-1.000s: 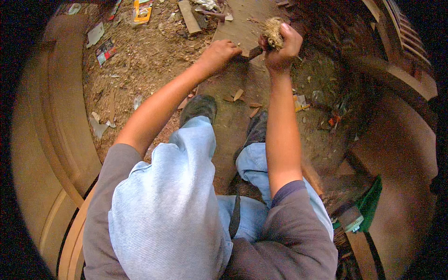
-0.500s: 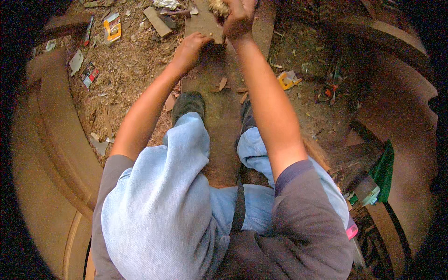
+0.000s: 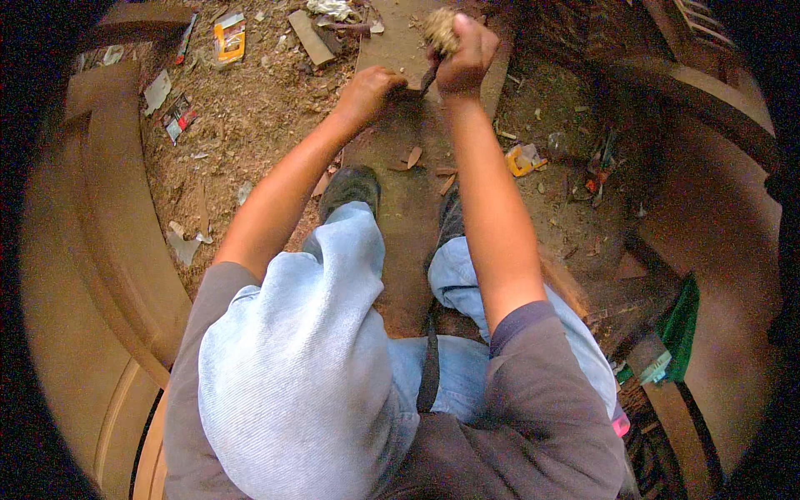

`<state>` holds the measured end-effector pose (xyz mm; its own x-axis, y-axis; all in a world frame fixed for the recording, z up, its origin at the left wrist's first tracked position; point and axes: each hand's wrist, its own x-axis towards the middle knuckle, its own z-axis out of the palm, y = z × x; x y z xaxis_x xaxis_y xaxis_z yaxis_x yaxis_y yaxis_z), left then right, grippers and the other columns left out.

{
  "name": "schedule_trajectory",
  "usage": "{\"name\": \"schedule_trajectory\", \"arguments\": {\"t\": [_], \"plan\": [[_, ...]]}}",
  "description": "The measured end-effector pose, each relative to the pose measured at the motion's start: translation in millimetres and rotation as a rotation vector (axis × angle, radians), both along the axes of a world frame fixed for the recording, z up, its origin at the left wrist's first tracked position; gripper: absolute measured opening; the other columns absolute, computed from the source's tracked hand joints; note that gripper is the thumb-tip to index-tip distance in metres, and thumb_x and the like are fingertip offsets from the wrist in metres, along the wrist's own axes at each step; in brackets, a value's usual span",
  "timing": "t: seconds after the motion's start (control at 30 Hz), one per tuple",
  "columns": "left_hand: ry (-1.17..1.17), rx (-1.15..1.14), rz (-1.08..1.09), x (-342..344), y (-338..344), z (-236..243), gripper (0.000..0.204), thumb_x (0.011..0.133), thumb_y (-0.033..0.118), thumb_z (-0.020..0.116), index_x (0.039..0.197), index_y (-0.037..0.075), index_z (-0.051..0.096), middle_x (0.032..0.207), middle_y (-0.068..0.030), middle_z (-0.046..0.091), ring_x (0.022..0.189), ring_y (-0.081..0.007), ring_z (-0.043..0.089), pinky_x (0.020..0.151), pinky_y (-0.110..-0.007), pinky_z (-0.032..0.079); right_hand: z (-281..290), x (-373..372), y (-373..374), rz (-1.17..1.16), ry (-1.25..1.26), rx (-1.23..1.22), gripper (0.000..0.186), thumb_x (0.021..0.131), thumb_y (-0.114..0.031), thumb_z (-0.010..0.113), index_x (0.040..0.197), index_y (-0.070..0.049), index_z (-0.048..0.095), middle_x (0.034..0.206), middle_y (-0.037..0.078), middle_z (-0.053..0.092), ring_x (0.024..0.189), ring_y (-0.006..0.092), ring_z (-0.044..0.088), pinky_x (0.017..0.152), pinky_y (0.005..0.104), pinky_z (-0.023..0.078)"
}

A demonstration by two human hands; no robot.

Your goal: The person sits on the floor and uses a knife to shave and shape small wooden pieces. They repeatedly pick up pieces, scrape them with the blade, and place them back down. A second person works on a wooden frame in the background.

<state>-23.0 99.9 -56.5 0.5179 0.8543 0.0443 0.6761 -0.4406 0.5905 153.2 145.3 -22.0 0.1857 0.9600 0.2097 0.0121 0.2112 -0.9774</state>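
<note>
My right hand (image 3: 468, 57) is wrapped around a tool with a rough, frayed tan end (image 3: 440, 32) and a dark, narrow shaft (image 3: 429, 77). The shaft slants down toward the wooden plank (image 3: 387, 212) between my feet. To its left, my left hand (image 3: 367, 96) is closed low over the plank, its fingers pressed together beside a dark thin piece (image 3: 408, 93). Whether the fingers grip that piece cannot be made out. Small wood chips, one of them pointed (image 3: 414, 157), lie on the plank nearer to me.
Shavings and litter cover the ground, with an orange packet (image 3: 230, 38) and an offcut (image 3: 311, 37) at far left. Another yellow packet (image 3: 525, 160) lies right of the plank. Carved wooden panels stand at left (image 3: 112, 208) and right (image 3: 712, 217). My shoe (image 3: 350, 193) touches the plank's left side.
The view has shifted somewhat. My right hand has moved a little to the right, and more of the tool's frayed end and dark shaft now shows. My left hand remains low over the plank.
</note>
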Motion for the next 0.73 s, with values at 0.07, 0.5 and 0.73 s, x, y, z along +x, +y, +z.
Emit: {"name": "schedule_trajectory", "arguments": {"t": [0.07,0.5,0.73], "plan": [[-0.007,-0.104,0.046,0.5,0.3,1.8,0.025,0.073,0.007,0.056,0.096,0.006,0.067,0.092,-0.0152,0.066,0.094,-0.0327,0.061,0.08,-0.042,0.049,-7.5,-7.4,13.0,-0.367,-0.648,0.406,0.022,0.087,-0.017,0.053,0.084,0.003,0.062,0.075,0.011,0.062,0.065,0.0197,0.06,0.059,0.0301,0.049],[-0.018,0.04,-0.016,-1.2,-0.6,-9.8,0.021,0.076,0.008,0.055,0.092,0.007,0.068,0.089,-0.0138,0.066,0.09,-0.0337,0.062,0.079,-0.041,0.05,2.8,-3.3,-1.5,-0.042,0.235,-0.085,0.03,0.088,-0.03,0.046,0.078,-0.002,0.052,0.062,0.011,0.053,0.042,0.0232,0.052,0.038,0.0337,0.041],[0.035,0.007,-0.068,-2.2,5.9,-13.8,0.026,0.076,0.008,0.055,0.098,0.01,0.069,0.094,-0.0137,0.066,0.096,-0.0308,0.061,0.084,-0.04,0.049,-18.3,-10.1,-1.2,-0.208,-0.101,0.008,0.031,0.088,-0.03,0.047,0.087,0.0,0.053,0.066,0.012,0.056,0.045,0.0239,0.054,0.04,0.0343,0.044]]}}
